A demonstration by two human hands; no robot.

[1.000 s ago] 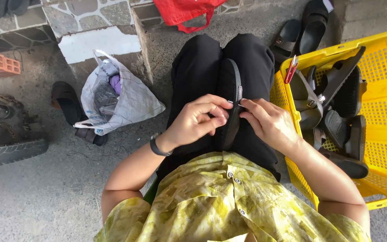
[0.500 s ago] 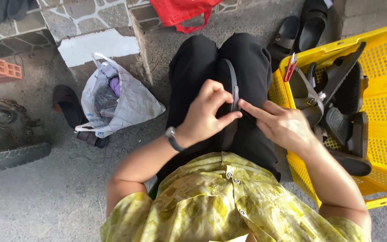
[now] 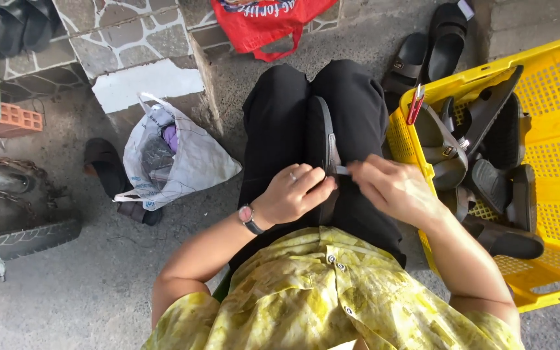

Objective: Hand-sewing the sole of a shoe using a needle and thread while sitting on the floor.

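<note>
Your left hand and right hand both pinch the strap of the black sandal lying on your lap between them, while the yellow crate of sandals stands beyond your right hand.

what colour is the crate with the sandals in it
Bright yellow: the crate at the person's right holds dark sandals. The head view shows it.

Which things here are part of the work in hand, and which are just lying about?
In the work: left hand; right hand; black sandal on the lap; yellow crate of sandals.

Lying about: red bag; white plastic bag; pair of sandals on the ground; orange brick.
</note>
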